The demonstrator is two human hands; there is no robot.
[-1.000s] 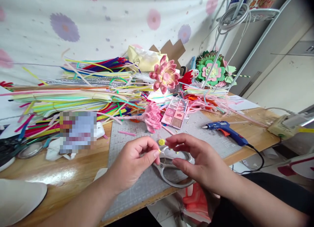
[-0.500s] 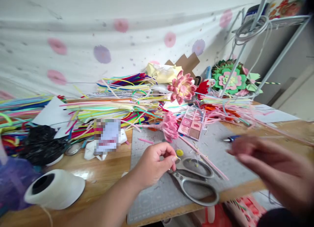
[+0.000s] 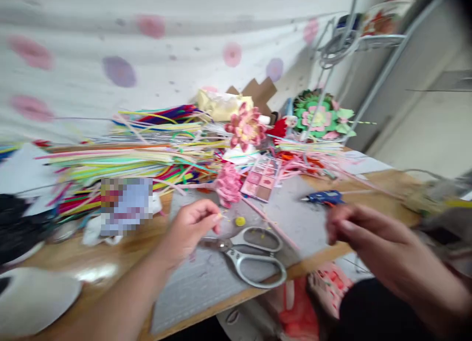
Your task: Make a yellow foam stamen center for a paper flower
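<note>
Silver scissors (image 3: 233, 253) lie on the grey mat (image 3: 195, 296), one loop reaching the front edge of the bench (image 3: 394, 196), with bare mat lower left. Near their blades, the left hand (image 3: 193, 228) pinches a tiny pale piece (image 3: 220, 216); the right hand (image 3: 363, 230) is by the glue gun (image 3: 324, 197), its blurred fingers curled, holding I cannot tell what. Behind, pinkish pans fill the palette (image 3: 261, 178).

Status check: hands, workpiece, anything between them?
Left hand pinches tiny pale-yellow piece. Right hand blurred, grip unclear, before blue plastic glue gun. Silver metal scissors lie between hands.
</note>
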